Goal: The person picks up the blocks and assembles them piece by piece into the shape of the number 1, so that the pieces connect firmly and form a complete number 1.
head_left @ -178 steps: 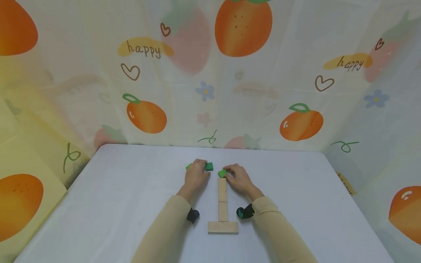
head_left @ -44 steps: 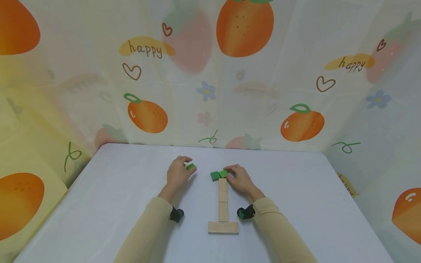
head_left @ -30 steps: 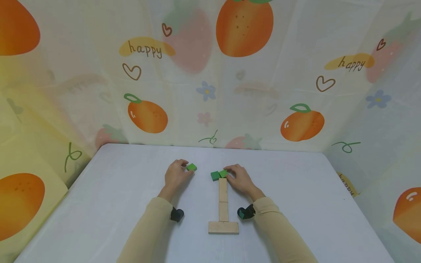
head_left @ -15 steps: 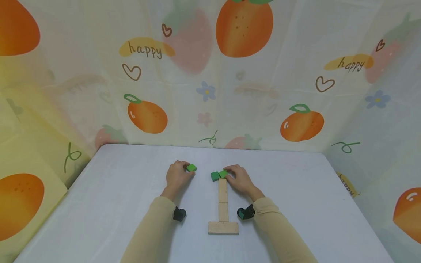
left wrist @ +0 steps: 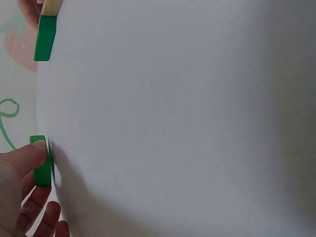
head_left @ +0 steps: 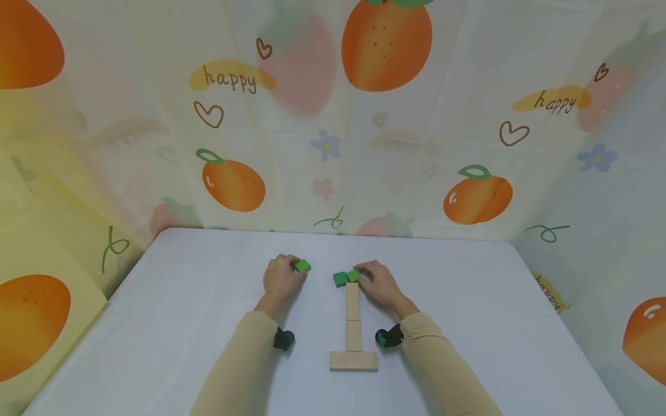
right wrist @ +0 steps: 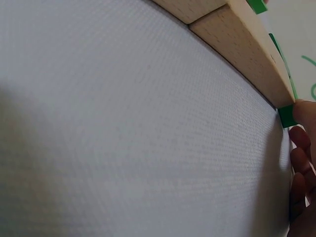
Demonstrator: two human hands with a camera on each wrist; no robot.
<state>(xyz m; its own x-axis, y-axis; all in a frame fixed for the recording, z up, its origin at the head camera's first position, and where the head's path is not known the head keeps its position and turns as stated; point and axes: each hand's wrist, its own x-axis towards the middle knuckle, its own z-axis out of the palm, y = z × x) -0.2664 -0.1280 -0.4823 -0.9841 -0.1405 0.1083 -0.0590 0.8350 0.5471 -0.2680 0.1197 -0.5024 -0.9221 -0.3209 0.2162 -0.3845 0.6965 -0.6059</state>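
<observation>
My left hand (head_left: 281,280) pinches a light green block (head_left: 303,265) between thumb and fingers, low over the table or touching it. In the left wrist view the thumb lies on that green block's (left wrist: 42,170) upper face. Over on the right, my right hand (head_left: 381,282) pinches another light green block (head_left: 352,275), set diagonally at the far end of a row of wooden blocks (head_left: 352,301). A dark green block (head_left: 340,279) lies against its left side, with no hand on it. The right wrist view shows the thumb on the held green block (right wrist: 287,116), partly hidden.
The row is two upright-running wooden blocks, ending near me at a wooden block (head_left: 353,361) laid crosswise. A white cloth covers the table (head_left: 447,266). Behind it hangs a fruit-printed curtain (head_left: 374,173). Each wrist wears a small black camera (head_left: 284,339).
The left hand let go of the dark green block beside the right hand's block, then moved left and took hold of the other light green block. The right hand stays in place.
</observation>
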